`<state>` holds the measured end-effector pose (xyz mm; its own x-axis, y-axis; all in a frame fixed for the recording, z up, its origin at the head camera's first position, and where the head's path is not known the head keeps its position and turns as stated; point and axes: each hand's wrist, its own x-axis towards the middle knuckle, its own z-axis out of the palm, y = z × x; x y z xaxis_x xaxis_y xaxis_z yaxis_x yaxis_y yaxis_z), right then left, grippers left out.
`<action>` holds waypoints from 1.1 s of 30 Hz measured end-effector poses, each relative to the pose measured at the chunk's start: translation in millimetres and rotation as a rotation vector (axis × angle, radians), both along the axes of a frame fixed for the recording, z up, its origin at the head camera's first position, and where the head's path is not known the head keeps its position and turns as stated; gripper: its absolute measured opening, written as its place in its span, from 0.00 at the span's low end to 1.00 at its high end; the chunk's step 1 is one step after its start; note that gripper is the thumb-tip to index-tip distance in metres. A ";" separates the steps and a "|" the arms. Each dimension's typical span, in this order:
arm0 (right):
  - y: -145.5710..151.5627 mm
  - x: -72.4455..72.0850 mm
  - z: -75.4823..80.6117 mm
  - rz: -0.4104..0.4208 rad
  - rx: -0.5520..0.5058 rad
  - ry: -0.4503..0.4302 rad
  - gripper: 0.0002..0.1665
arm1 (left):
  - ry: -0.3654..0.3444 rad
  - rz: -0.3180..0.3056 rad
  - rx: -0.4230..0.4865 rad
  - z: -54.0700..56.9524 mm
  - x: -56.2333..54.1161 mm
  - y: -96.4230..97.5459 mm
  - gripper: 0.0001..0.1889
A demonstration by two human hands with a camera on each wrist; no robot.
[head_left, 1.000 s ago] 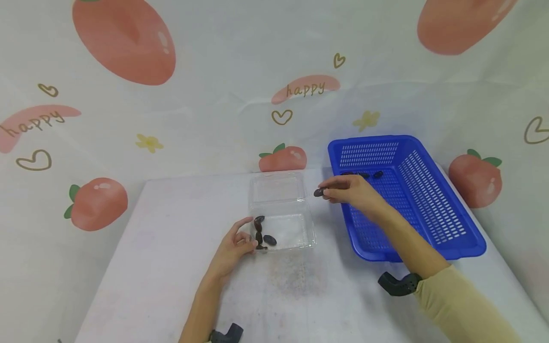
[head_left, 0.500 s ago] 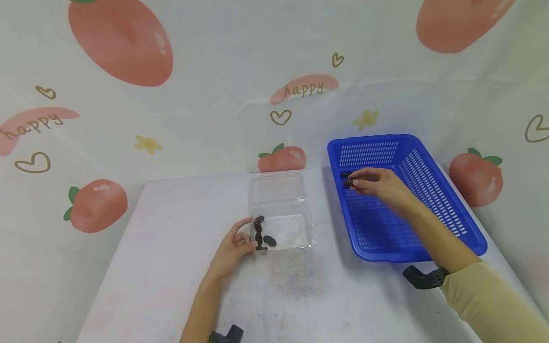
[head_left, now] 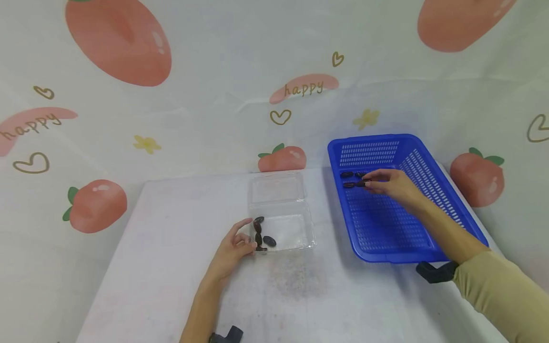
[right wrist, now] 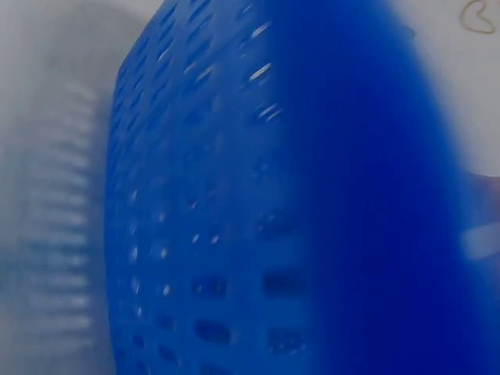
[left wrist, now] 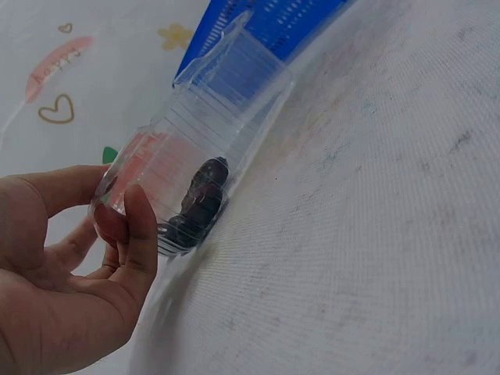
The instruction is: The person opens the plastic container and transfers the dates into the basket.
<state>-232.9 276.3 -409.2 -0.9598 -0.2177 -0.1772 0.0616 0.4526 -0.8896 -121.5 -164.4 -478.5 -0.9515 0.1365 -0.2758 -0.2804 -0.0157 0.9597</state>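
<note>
In the head view, my left hand [head_left: 233, 245] grips the left side of a clear plastic clamshell box [head_left: 293, 231]. Its thumb and fingers pinch the wall in the left wrist view. Several dark brown dates [head_left: 258, 238] lie in a line along that side, and another date [head_left: 269, 241] sits slightly apart. Over at the blue basket [head_left: 373, 256], my right hand [head_left: 394, 186] pinches a date [head_left: 361, 183] low inside the far left corner. Close to its fingertips are other dates [head_left: 347, 175] on the basket floor. The basket wall [right wrist: 203, 195] fills the right wrist view, hiding the hand.
The box's open lid [head_left: 276, 188] lies flat behind it. A white cloth with printed fruit [head_left: 283, 159] rises along the table's back edge. The basket stands on the right side of the white table [head_left: 171, 267].
My right hand has carried a date from between box and basket into the basket, left it by the left wall, and shifted slightly right with a date at its fingertips. My left hand stays put.
</note>
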 end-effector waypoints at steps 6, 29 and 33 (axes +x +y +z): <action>6.8 -6.0 -13.6 -0.068 0.039 0.030 0.24 | 0.004 -0.001 -0.011 1.5 -0.1 0.6 0.36; 20.3 -13.3 -52.5 -0.189 -0.355 -0.007 0.23 | 0.006 -0.013 -0.008 1.0 -1.4 -0.7 0.36; 20.9 -15.1 -58.3 -0.203 -0.312 -0.025 0.23 | 0.004 -0.008 -0.015 1.0 -0.5 -0.8 0.35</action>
